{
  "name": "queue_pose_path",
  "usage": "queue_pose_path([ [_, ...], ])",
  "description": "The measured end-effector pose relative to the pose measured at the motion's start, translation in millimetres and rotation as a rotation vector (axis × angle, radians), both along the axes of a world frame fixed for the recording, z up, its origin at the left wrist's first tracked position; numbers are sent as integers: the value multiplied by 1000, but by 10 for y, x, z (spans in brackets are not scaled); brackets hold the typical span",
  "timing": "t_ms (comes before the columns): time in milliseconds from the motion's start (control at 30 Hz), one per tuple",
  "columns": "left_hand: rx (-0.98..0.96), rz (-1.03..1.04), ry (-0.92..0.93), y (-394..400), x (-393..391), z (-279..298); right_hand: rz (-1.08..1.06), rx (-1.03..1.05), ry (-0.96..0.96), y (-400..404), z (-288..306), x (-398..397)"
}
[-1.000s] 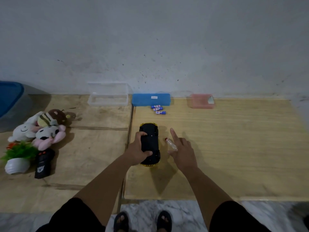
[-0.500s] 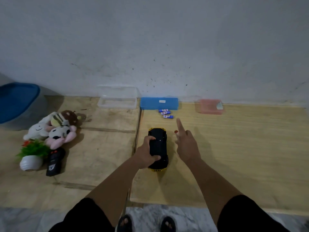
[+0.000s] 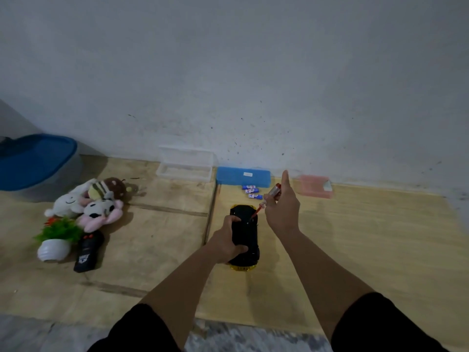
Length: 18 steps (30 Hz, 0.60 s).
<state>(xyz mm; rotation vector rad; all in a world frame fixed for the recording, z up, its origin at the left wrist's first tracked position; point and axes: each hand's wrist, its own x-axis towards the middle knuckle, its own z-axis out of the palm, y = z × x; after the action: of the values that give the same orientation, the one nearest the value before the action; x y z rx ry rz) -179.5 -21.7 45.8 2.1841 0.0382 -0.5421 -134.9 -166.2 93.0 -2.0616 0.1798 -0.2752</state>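
Much of the car (image 3: 250, 236) is hidden: it lies upside down on the worktop (image 3: 368, 250), so only the black underside is seen, with a strip of yellow body at the near end, and its left flank is covered by the left hand (image 3: 227, 243). The left fingers are curled round that flank, with the thumb laid across the underside, and the car is gripped against the worktop. The screwdriver (image 3: 273, 191) is largely buried in the right hand (image 3: 281, 209), which is held above the far right part of the car. Its clear handle is pinched by the right fingers, while the index finger (image 3: 286, 179) is raised straight. The red shaft slants down to the underside, but whether the tip sits in a screw cannot be made out. Batteries (image 3: 251, 191) lie just beyond the car, their labels blurred.
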Motion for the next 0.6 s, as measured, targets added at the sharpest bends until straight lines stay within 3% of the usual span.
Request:
queue_pose_path([
  [433, -23, 8, 11, 68, 6, -28, 32, -69, -38, 58, 19, -14],
  [600, -21, -1, 22, 68, 8, -12, 138, -117, -111, 72, 80, -66],
])
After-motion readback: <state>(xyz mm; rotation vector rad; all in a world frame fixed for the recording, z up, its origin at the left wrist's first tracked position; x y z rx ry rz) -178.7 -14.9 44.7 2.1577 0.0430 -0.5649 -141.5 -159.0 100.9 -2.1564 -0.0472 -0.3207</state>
